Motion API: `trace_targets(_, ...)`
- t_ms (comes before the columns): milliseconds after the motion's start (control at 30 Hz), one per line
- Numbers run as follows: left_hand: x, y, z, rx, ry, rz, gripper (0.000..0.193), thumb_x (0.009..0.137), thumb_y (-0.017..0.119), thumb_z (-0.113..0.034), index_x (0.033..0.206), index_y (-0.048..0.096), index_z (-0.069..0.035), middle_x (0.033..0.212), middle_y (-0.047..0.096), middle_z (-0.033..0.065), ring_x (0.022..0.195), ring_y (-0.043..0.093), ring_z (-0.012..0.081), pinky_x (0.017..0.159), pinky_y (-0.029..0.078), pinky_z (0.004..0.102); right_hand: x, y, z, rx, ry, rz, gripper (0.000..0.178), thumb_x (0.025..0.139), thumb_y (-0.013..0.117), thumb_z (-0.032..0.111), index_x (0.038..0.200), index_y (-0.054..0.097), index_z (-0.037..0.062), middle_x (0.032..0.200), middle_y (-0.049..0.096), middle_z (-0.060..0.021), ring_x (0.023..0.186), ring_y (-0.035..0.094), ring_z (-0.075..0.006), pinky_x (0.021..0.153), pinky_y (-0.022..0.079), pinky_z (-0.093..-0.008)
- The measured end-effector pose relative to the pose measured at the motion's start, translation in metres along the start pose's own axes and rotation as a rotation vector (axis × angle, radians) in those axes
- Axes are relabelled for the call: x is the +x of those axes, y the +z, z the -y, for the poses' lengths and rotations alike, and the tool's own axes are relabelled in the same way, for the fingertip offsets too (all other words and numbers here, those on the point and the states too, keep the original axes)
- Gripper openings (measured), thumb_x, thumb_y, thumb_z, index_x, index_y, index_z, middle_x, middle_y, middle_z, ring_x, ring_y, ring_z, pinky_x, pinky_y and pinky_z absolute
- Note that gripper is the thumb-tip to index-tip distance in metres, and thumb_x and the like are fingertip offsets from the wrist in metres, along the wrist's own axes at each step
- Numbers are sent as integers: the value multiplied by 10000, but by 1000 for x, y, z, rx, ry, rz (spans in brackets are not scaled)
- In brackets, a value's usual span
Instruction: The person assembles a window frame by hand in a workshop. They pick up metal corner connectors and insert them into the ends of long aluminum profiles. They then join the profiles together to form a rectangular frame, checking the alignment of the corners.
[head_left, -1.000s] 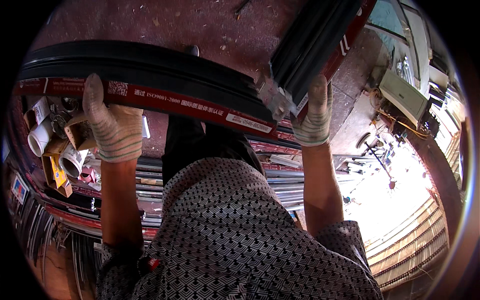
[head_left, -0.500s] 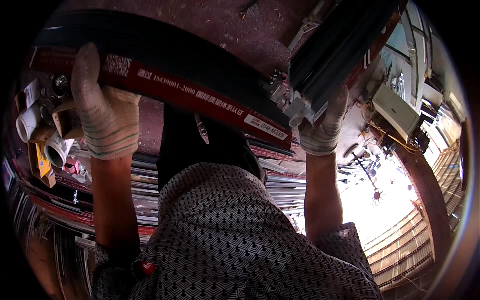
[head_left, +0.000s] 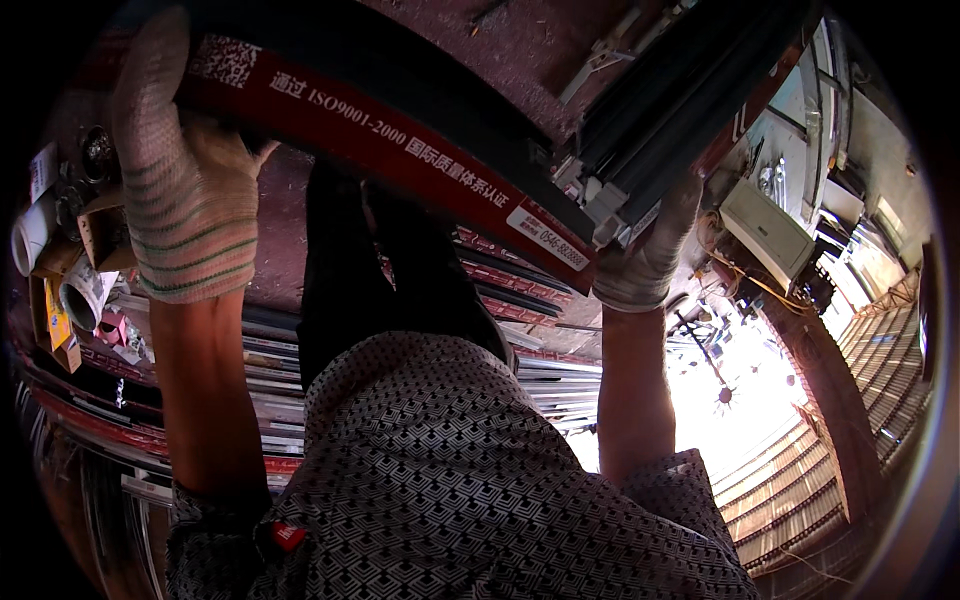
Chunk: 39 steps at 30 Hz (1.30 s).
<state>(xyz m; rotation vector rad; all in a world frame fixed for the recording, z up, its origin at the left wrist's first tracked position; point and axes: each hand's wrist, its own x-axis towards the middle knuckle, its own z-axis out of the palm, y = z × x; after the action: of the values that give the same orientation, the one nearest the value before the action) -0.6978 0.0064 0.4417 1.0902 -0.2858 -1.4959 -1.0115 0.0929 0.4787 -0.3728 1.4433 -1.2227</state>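
A dark frame profile (head_left: 400, 150) with printed red film along its side crosses the upper left. My left hand (head_left: 195, 215), in a white knit glove with green stripes, grips it near its left part, the thumb lying up over the red side. At the corner, the profile meets a second dark profile (head_left: 690, 90) that runs up to the right. Small pale pieces (head_left: 600, 205) sit at that corner; whether the two ends are joined I cannot tell. My right hand (head_left: 645, 265), gloved too, closes around the corner from below, its fingers partly hidden.
Long profiles (head_left: 560, 380) lie stacked behind my body. Cardboard boxes (head_left: 105, 230) and white rolls (head_left: 85, 295) stand at the left. A pale metal box (head_left: 765, 225) with yellow cable is at the right. Scraps lie on the reddish floor (head_left: 420, 45).
My left hand and its end of the profile have risen and shifted left, looking larger. The corner has dropped slightly; my right hand keeps its hold there.
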Motion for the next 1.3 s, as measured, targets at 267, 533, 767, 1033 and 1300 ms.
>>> trace_targets(267,-19,23,-2,195,-2,11,527,871,656,-361,1277,525,-52,1156,638,95,1041,651,185,872,585,381,-7,7,3,-15,-60,32,573,906,620,444,1325,466,85,1195,597,-92,1043,631,-192,816,580,-330)
trace_targets(533,-56,12,22,224,-193,5,547,897,635,-378,1312,504,-47,1284,558,109,1212,541,192,989,489,380,17,28,40,-150,-11,39,478,935,600,359,1291,533,47,1142,654,-101,996,664,-185,847,576,-299)
trace_targets(767,-88,-13,68,24,-231,383,395,972,513,-67,1361,448,-43,1349,521,86,1244,518,175,1072,448,336,36,29,47,-231,-33,-85,458,906,637,318,1247,565,22,1075,678,-130,924,692,-199,801,599,-304)
trace_targets(1033,-86,-18,69,-246,-430,306,361,983,503,-110,1335,461,-42,1293,571,75,1189,560,158,1064,449,311,38,23,42,-149,9,-83,463,888,660,283,1238,557,-3,1051,681,-144,890,700,-195,770,610,-299)
trace_targets(1300,-88,-16,68,-176,-446,290,376,991,479,-158,1353,434,-65,1302,561,67,1193,556,153,1067,447,323,41,20,40,-165,-38,-64,470,891,651,293,1241,555,-5,1061,678,-139,895,694,-213,790,606,-324)
